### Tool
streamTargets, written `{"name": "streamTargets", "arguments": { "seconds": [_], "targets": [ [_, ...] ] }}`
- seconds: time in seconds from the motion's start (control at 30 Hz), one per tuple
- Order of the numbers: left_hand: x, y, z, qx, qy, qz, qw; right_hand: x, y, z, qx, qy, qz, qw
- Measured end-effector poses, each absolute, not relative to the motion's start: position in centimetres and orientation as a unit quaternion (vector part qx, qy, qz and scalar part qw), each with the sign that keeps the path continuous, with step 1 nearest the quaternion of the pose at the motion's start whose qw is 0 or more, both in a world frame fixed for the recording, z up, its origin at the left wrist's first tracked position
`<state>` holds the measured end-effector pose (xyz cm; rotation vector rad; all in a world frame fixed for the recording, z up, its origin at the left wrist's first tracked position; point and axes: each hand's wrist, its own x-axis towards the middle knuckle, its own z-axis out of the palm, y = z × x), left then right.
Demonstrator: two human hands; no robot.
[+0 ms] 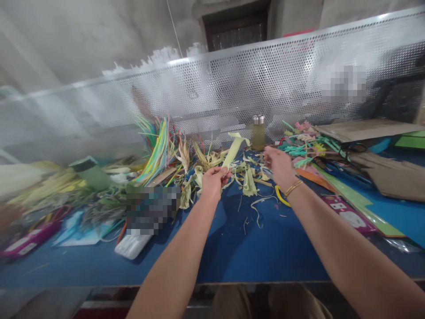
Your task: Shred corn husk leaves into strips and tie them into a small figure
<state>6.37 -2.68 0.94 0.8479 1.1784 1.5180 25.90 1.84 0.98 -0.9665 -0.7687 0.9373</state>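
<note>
Between the thumb and fingers of my left hand [216, 180] is a pale green strip of husk [234, 148], its broad end standing up and folding over to the right. My right hand [278, 165] hovers over the right side of the scrap pile, apart from the left one; its fingers are bent and blurred, and I cannot tell if anything is in them. Loose husk pieces [249, 182] and thin trimmings lie on the blue table [245, 252] between and behind my hands. A yellow curved handle [282, 197] shows beside my right wrist, the rest of it hidden.
A lidded glass jar [258, 133] stands behind my right hand. Left are coloured strips [159, 150], a green cylinder [91, 173] and a phone-like object [136, 243]. Right are craft stems [299, 146], brown cardboard [392, 170] and a purple packet [348, 213]. Perforated metal [232, 84] borders the back.
</note>
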Motion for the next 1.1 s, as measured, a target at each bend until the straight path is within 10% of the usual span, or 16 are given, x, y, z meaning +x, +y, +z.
{"name": "streamTargets", "arguments": {
  "seconds": [0.13,1.1],
  "targets": [
    [7.4,-2.8,0.3,0.343,0.460,0.639,0.513,20.8,-0.3,-0.4,-0.398,-0.552,0.497,0.539],
    [8.2,-3.2,-0.2,0.507,0.475,0.512,0.506,21.8,0.1,0.6,-0.381,-0.478,0.475,0.633]
  ]
}}
